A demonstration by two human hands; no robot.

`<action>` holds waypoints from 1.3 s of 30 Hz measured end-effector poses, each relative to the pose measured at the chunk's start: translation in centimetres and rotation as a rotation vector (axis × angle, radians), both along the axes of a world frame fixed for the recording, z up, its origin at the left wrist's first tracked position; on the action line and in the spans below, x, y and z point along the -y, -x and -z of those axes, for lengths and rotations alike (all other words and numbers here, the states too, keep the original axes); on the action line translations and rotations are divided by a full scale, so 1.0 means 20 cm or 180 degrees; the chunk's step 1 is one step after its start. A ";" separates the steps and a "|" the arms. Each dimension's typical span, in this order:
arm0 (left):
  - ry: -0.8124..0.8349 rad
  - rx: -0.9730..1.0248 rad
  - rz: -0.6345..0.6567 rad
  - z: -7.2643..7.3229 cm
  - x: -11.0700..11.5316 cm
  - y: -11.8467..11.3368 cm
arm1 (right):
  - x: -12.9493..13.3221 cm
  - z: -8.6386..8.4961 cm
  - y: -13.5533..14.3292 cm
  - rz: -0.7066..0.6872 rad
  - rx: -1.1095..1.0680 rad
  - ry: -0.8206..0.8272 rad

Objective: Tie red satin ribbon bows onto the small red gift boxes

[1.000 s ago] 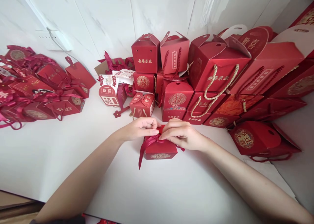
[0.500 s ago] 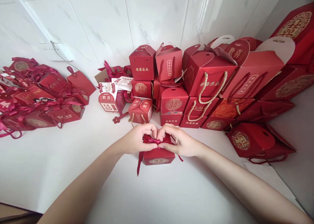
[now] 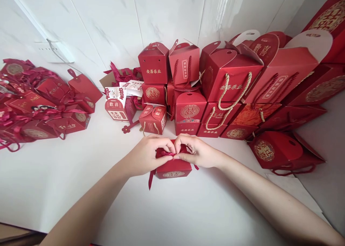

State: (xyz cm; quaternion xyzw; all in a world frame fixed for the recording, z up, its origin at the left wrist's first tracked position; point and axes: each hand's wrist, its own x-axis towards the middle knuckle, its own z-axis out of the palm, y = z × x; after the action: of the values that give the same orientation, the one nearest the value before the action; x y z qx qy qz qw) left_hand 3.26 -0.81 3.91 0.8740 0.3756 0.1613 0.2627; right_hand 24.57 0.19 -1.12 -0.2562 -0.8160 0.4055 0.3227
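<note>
A small red gift box (image 3: 174, 173) with a gold round emblem on its near side sits on the white table before me. Dark red ribbon (image 3: 151, 181) lies across its top, one tail hanging at the left and a shorter end at the right. My left hand (image 3: 151, 153) is closed, thumb and fingers pinching the ribbon over the box top. From the other side my right hand (image 3: 196, 151) pinches the same ribbon, its fingertips almost touching the left ones. The fingers partly cover the ribbon where they meet.
Stacked red gift boxes with rope handles (image 3: 231, 80) line the wall behind. A heap of ribboned red boxes (image 3: 40, 106) fills the left side. A small candy box (image 3: 152, 119) stands just beyond my hands; another red box (image 3: 285, 151) lies at right. A wall socket (image 3: 55, 52) has a cable.
The view has shifted slightly. My fingers have drawn a little closer together over the ribbon, and less of its bright middle shows. The box stays in place.
</note>
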 end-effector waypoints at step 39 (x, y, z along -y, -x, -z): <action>-0.1564 0.0460 0.0010 0.14 0.03 -0.02 | 0.01 -0.07 -0.04 0.0351 0.0327 -0.0443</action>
State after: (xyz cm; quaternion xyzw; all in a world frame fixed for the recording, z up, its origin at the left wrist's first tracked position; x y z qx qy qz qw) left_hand 3.62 -1.46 1.03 0.8984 0.3040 0.3094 0.0688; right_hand 25.30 -0.01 0.38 -0.2981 -0.8423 0.3157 0.3193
